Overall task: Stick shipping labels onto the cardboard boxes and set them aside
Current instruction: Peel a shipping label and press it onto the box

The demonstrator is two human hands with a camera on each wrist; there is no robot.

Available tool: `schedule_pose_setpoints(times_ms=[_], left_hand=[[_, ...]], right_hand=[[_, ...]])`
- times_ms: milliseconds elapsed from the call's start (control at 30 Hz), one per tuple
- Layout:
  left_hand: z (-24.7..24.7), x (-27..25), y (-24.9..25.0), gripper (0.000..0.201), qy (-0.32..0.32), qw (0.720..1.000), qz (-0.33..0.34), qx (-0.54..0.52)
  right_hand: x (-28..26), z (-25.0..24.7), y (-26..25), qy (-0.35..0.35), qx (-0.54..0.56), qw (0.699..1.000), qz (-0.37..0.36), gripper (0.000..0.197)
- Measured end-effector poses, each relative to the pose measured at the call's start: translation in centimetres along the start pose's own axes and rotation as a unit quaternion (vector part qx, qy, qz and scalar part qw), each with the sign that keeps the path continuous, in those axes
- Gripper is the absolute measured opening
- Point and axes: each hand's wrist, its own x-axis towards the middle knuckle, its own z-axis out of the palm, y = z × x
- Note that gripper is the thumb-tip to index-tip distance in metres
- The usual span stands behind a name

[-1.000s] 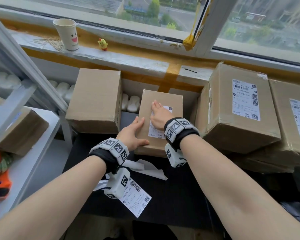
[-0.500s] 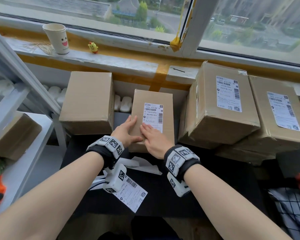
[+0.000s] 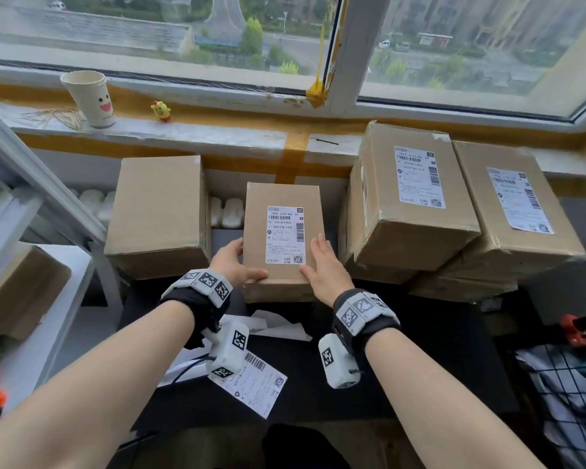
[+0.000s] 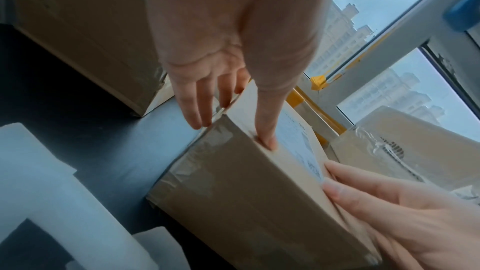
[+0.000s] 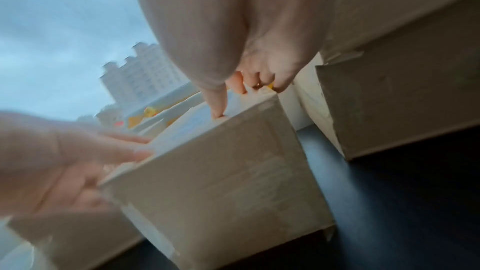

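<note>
Two hands on one box, basically: from the head cam the small cardboard box (image 3: 281, 231) sits on the dark table (image 3: 437, 350) below the windowsill, label (image 3: 285, 234) stuck flat on top, left hand (image 3: 232, 264) and right hand (image 3: 322, 265) gripping its near corners, thumbs on top, fingers down the sides. Counting: four boxes in the row, three labelled (this one plus two to the right), one bare box (image 3: 158, 214) on the left, and one loose label (image 3: 252, 384) near the table's front edge. Left wrist cam shows that hand's thumb (image 4: 267, 130) pressing the top edge, fingers (image 4: 192, 100) fairly straight down the side. Right wrist cam is blurry, but its thumb (image 5: 218, 102) sits on the top edge with the fingers curled over the far side. Looks stiff, probably light, tape maybe a bit slick, so I'd squeeze it by the side walls.
</note>
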Motion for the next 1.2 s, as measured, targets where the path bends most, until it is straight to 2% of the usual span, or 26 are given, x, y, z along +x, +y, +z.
schedule_pose_setpoints(times_ms=[167,300,433,633,900,1033,1200], left_hand=[[-0.4,0.3,-0.8,0.075,0.008,0.996,-0.026,-0.089],[-0.5,0.4,-0.9,0.059,0.005,0.99,-0.019,-0.14],[-1.2,-0.2,-0.4,0.052,-0.021,0.974,-0.018,-0.224],[-2.7,-3.1,0.8,0.047,-0.019,0.97,0.03,-0.239],[-5.2,-8.7,-1.1,0.039,-0.027,0.961,0.032,-0.275],[-4.9,-11.9,-2.1,0.04,-0.062,0.959,0.051,-0.273],[-2.7,-14.9,-3.5,0.043,-0.108,0.962,0.048,-0.245]], right_hand=[[0.7,-0.2,0.5,0.039,0.164,0.982,0.082,0.077],[0.2,-0.6,1.0,0.05,0.265,0.96,0.073,0.061],[-1.3,-1.5,1.1,0.06,0.38,0.921,0.063,0.067],[-4.3,-2.5,0.3,0.083,0.434,0.897,0.019,0.07],[-10.7,-0.5,-1.5,0.097,0.458,0.883,-0.011,0.069],[-14.5,1.6,-0.6,0.127,0.495,0.86,-0.01,0.07],[-19.6,3.4,1.5,0.126,0.528,0.839,0.019,0.068]])
